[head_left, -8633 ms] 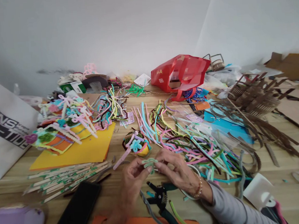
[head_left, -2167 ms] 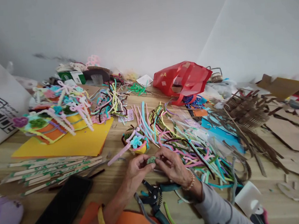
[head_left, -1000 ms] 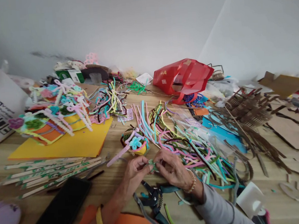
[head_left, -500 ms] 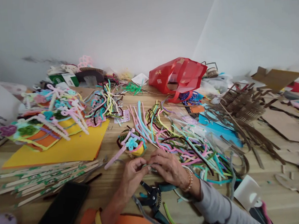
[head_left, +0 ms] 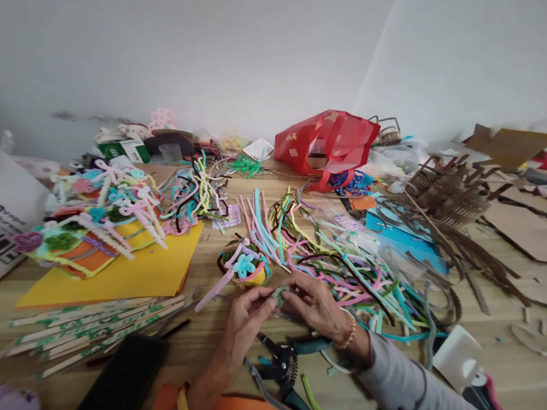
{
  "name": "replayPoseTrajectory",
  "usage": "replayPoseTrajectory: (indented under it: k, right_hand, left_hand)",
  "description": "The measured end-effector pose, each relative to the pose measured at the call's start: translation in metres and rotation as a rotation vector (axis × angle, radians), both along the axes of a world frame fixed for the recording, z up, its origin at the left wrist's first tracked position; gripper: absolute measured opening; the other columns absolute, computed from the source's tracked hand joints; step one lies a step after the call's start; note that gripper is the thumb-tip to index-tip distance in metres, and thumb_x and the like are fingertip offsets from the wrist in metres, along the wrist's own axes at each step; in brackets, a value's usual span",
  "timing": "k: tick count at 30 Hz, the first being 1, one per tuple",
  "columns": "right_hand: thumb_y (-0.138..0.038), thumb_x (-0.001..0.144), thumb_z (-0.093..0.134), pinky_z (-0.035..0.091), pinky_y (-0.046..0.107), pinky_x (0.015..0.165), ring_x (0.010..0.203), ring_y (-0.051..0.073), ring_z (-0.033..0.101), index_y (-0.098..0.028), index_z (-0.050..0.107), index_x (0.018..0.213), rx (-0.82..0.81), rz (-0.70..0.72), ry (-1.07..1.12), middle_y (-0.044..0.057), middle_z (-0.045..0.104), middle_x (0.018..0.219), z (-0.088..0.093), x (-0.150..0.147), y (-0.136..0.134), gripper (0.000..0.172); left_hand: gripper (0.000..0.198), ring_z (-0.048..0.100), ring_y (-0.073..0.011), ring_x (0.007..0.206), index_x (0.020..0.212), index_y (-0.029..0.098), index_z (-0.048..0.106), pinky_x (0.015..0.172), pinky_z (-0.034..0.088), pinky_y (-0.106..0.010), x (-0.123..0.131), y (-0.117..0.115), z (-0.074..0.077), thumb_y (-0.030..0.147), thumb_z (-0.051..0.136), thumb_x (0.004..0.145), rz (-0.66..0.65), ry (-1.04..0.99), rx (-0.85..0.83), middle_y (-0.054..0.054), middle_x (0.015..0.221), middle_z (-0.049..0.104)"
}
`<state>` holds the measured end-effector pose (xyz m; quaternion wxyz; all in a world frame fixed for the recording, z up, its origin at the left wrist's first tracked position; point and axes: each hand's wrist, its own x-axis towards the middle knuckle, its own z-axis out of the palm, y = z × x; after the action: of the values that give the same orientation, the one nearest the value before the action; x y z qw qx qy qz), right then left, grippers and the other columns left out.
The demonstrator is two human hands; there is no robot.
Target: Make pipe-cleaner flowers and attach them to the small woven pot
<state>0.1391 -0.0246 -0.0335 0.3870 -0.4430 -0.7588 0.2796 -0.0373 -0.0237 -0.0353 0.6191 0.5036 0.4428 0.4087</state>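
Note:
My left hand and my right hand meet at the middle of the table, fingertips pinched together. Between them is a small, pale green, fuzzy pipe cleaner piece, looped or bent; its exact shape is partly covered by my fingers. Just beyond the hands stands a small yellow decorated basket with a blue pipe cleaner flower and a pink stem sticking out to the left. Below my hands lie dark-handled pliers with a coiled spring.
Loose coloured pipe cleaners spread to the right. Wrapped sticks and a black phone lie left, below yellow sheets bearing finished decorated pieces. A red bag and brown woven strips stand farther back.
The green pipe cleaner piece shows more clearly between my fingertips, which have shifted slightly. The whole view has moved a little, so the table's things sit slightly farther right.

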Motion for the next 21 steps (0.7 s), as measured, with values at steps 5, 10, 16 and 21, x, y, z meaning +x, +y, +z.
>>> replayPoseTrajectory:
  k: [5,10,16,21]
  right_hand:
    - [-0.025,0.093,0.05,0.044,0.026,0.067,0.072,0.015,0.057,-0.019,0.062,0.089,0.003,-0.028,0.017,0.003,0.063,0.079,-0.005,0.003,0.003,0.014]
    - [-0.027,0.093,0.05,0.042,0.025,0.062,0.068,0.015,0.055,-0.019,0.062,0.089,-0.019,-0.05,0.007,0.003,0.062,0.076,-0.006,0.002,0.004,0.015]
    - [-0.029,0.094,0.046,0.041,0.024,0.062,0.067,0.014,0.054,-0.018,0.061,0.086,-0.023,-0.024,0.011,0.002,0.061,0.074,-0.004,0.002,0.003,0.02]
    - [-0.03,0.094,0.047,0.041,0.023,0.063,0.068,0.014,0.054,-0.017,0.062,0.085,-0.069,-0.005,0.06,0.002,0.06,0.074,-0.004,0.003,0.003,0.022]
  left_hand:
    - [0.018,0.061,-0.0182,0.072,0.081,0.015,0.069,0.071,0.046,-0.028,-0.002,-0.001,0.0,0.031,0.062,0.077,-0.049,0.046,0.008,-0.002,0.073,0.068]
    - [0.015,0.057,-0.0162,0.066,0.066,0.016,0.065,0.068,0.044,-0.026,-0.001,0.0,0.001,0.027,0.061,0.076,-0.087,0.079,0.032,0.0,0.063,0.062]
    - [0.02,0.057,-0.0159,0.064,0.062,0.017,0.062,0.066,0.043,-0.025,-0.001,0.004,-0.004,0.029,0.058,0.077,-0.161,0.119,0.078,0.0,0.062,0.062]
    - [0.027,0.057,-0.0162,0.067,0.064,0.016,0.062,0.067,0.041,-0.024,-0.005,0.006,-0.009,0.031,0.052,0.084,-0.239,0.183,0.182,-0.001,0.065,0.062]
